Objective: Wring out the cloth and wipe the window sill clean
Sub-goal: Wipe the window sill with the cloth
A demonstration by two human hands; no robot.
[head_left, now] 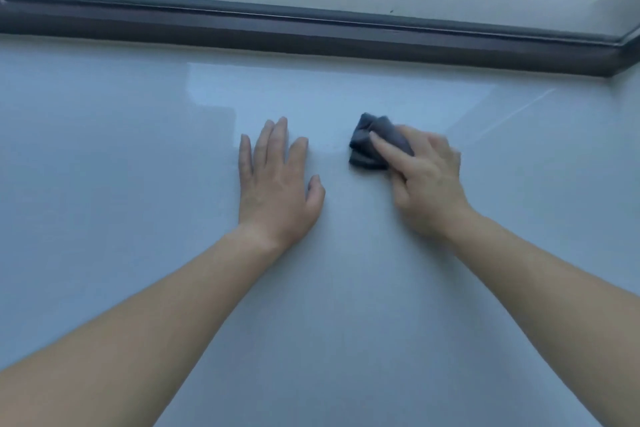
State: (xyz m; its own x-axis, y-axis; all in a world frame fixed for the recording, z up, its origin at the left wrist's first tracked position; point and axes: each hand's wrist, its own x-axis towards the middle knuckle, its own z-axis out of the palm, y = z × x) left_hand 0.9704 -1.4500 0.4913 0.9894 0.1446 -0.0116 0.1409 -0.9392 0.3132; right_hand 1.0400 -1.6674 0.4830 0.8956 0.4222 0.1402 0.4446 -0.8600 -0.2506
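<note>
The cloth (367,132) is lying on the window sill (131,156), about mid-way across. It's on the near side of the dark window frame (311,33) & not touching it. It's scrunched into a small dark blue-grey lump w/ folds.

The right hand (429,180) is holding it. One finger (382,147) is lying straight on top & pressing down, the others are curling round the far side, and the thumb seems to be tucking in at the near side. So this hand is closing round the cloth.

The left hand (277,184) is resting flat on the sill nearby, fingers straight, holding nothing & not touching the cloth.

The cloth is looking soft & light, so it's prob. going to squash & slide easily on the shiny sill. Can't tell how wet it is. Best hold is prob. on top of the lump w/ fingers wrapping the edges, so it isn't coming unrolled while wiping. Nothing here is looking breakable.
</note>
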